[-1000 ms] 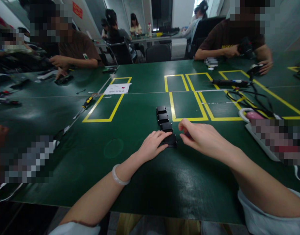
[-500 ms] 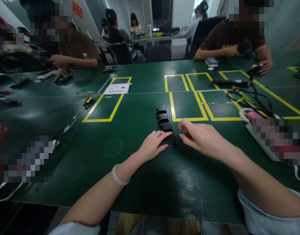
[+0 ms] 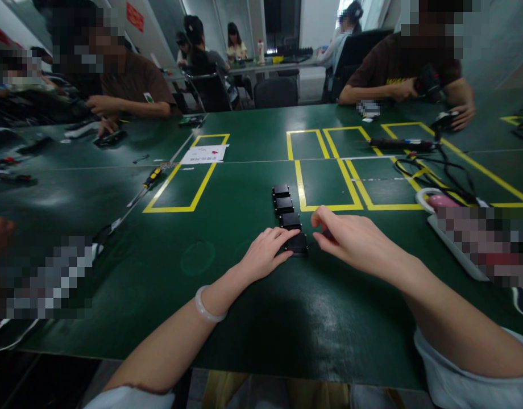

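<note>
Left hand (image 3: 265,251) rests open fingers on the nearest black block (image 3: 297,243); right hand (image 3: 351,238), loosely curled just beside it, holds nothing visible. Aligning step; next calls for squaring it against the row (image 3: 282,203).

Four black boxes (image 3: 287,218) lie on a dark green table (image 3: 227,187) marked with yellow rectangles (image 3: 182,190).
</note>
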`<state>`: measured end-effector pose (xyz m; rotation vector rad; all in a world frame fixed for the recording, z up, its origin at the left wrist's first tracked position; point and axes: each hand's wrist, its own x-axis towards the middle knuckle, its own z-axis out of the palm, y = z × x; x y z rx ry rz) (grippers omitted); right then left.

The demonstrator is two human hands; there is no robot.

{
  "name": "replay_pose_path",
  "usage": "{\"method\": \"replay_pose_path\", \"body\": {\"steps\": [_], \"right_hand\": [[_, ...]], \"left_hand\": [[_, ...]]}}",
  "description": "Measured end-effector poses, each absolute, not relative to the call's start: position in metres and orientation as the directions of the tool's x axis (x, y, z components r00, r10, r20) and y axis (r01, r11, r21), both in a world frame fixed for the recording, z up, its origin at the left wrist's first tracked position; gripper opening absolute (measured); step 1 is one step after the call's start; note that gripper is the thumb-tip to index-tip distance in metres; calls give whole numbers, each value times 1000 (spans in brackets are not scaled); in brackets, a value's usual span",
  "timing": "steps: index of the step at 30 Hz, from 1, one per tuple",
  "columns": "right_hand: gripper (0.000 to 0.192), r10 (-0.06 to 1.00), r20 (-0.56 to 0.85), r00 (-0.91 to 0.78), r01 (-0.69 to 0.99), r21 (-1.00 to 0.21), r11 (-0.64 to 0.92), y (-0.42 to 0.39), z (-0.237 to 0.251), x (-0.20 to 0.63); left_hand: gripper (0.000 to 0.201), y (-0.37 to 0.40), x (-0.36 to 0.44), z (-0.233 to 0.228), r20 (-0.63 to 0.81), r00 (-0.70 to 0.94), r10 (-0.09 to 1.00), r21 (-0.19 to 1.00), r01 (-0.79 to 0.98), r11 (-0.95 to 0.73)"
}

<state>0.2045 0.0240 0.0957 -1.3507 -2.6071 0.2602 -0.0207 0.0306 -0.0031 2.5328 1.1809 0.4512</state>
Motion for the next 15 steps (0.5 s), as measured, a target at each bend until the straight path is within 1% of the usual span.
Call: {"method": "replay_pose_path", "body": {"steps": [5, 10, 15], "right_hand": [[22, 839, 70, -539, 810, -230, 539, 23, 97, 202], [14, 829, 80, -554, 799, -227, 557, 24, 95, 204], [12, 826, 93, -556, 794, -235, 561, 23, 95, 204]], "left_hand": [[48, 31, -21, -4, 161, 608, 777, 405, 678, -614], [48, 31, -21, -3, 153, 612, 776, 408, 676, -614], [48, 31, -21, -3, 151, 613, 775, 406, 677, -614]]}}
